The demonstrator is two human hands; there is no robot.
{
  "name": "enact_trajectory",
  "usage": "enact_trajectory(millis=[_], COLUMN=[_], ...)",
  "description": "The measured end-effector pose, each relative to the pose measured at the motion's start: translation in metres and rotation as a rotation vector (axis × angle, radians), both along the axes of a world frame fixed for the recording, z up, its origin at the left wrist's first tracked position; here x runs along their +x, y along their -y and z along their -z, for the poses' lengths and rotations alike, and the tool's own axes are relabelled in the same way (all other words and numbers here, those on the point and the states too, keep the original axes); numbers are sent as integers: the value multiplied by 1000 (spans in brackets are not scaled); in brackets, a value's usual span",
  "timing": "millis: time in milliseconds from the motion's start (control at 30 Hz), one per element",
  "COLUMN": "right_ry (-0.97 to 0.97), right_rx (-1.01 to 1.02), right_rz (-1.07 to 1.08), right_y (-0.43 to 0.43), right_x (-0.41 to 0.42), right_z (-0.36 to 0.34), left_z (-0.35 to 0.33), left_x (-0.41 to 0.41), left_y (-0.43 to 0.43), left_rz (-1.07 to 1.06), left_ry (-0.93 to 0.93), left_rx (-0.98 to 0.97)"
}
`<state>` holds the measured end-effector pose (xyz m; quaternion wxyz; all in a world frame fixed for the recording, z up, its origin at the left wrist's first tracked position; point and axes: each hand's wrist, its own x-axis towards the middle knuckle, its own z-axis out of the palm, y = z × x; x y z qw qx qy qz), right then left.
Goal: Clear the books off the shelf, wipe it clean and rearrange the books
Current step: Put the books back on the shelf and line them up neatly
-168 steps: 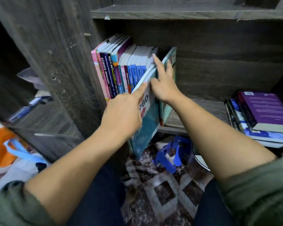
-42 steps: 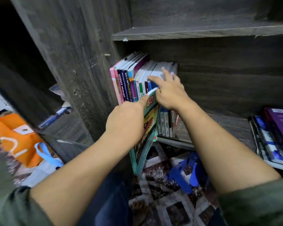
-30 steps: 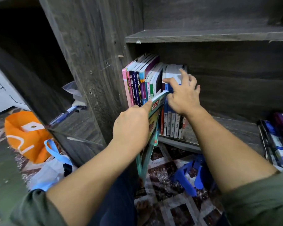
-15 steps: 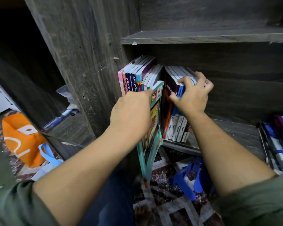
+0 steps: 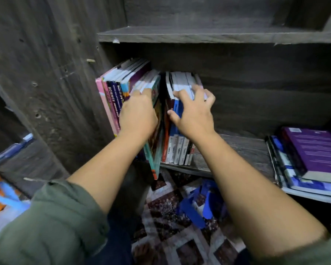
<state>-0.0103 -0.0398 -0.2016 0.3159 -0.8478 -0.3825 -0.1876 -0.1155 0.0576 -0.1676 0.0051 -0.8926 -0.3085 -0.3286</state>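
Slotting a book back into the row looks to be the step in hand. The left hand (image 5: 138, 117) grips a tall, thin workbook (image 5: 154, 155) with a teal edge and a glossy pictured cover, fingers curled round its upper part. Its long axis runs nearly upright, leaning a little, and its lower corner hangs out past the front edge of the shelf (image 5: 237, 148), below the board.

The right hand (image 5: 194, 115) is clawed over the tops of a bundle of slim books (image 5: 177, 148), thumb against their near spines. It holds them tipped toward the right, so a dark gap stands open between them and the upright books (image 5: 118, 88) packed against the left end of the shelf.

That gap is what the coming move turns on. It lies straight ahead of the left hand, just beyond the workbook's leading edge, and I judge the workbook must rise and go in parallel to the neighbouring spines. The left hand is the nearer; the right only holds the space.

The slim books are soft-covered, with white and blue spines, and look apt to flop. The shelf is dark grey wood-grain board, matt and rough-looking. At its right end lies a flat stack (image 5: 313, 150) with a purple book on top. Below are a patterned floor mat (image 5: 170, 217) and blue straps (image 5: 195, 209).
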Motion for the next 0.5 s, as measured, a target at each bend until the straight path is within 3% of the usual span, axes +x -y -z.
enact_trajectory(millis=[100,167,233,333,500], right_ry=[-42,-63,-247,-397,-554], right_rx=[91,228,317,179,54], right_rz=[-285,-341,-356,-386,-396], right_y=[16,29,39,42,42], right_x=[0,1,-2,-3,15], right_z=[8,22,36,47,59], left_z=[19,24,36,66,81], left_x=[9,12,11,12,35], left_y=[-7,-12,-15,-13,-30], left_rz=[64,215,338,400,316], left_ry=[219,515,689,729,695], left_rx=[37,47,86,153,210])
